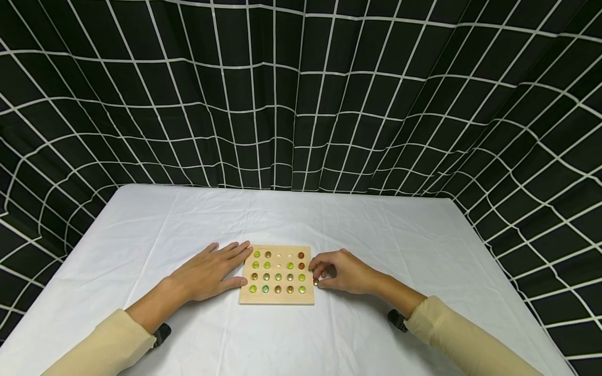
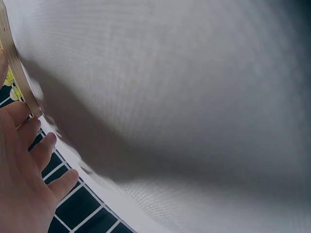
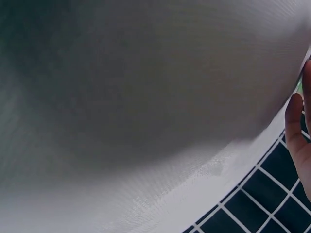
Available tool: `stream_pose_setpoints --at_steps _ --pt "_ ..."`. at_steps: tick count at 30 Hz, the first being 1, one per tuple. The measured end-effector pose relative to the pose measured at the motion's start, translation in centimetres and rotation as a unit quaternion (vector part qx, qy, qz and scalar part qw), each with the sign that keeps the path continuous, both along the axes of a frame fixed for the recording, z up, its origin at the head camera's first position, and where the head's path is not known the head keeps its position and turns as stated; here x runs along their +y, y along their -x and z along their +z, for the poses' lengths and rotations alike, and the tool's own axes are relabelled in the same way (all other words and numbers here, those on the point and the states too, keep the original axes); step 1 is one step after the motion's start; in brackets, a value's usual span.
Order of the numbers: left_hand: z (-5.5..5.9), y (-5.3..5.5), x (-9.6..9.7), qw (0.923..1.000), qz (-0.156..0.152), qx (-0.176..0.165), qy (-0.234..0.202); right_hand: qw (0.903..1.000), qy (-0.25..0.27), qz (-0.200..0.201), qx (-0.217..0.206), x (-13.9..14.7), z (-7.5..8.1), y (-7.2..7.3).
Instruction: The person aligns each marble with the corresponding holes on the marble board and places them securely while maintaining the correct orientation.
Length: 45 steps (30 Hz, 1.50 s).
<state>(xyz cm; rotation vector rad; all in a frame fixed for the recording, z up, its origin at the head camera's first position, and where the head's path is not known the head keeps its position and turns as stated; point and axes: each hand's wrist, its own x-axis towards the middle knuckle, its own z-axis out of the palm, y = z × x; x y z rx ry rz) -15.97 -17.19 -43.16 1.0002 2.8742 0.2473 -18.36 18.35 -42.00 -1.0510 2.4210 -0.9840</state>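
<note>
A pale wooden board (image 1: 277, 301) lies on the white cloth, set with rows of small glass marbles in green, amber and red. Three hollows in its two far rows hold no marble. My left hand (image 1: 207, 274) lies flat with straight fingers, its fingertips and thumb on the board's left edge; the left wrist view shows its fingers beside the board's side (image 2: 20, 73). At the right edge, my right hand (image 1: 345, 271) pinches a reddish-brown marble (image 1: 315, 282) at its thumb tip, with the other fingers bent. In the right wrist view, only part of this hand (image 3: 299, 126) shows.
White cloth (image 1: 277, 339) covers the table, slightly creased. A black curtain with a white grid (image 1: 301, 104) hangs behind the table and along both sides. Each wrist wears a black device, one on the left (image 1: 162, 334) and one on the right (image 1: 396, 319).
</note>
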Motion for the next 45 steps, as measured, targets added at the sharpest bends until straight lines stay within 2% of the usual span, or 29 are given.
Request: stream_pose_setpoints --at_steps 21,37,45 --pt "0.0 0.0 0.0 1.0 -0.001 0.0 0.0 0.9999 0.002 -0.003 0.013 0.0 0.6 0.5" --pt "0.0 0.0 -0.1 1.0 -0.003 0.001 -0.003 0.9975 0.014 -0.056 0.042 -0.6 0.9 1.3" --pt "0.0 -0.1 -0.1 1.0 -0.002 0.001 -0.004 0.9958 0.027 -0.058 0.066 -1.4 0.6 1.8"
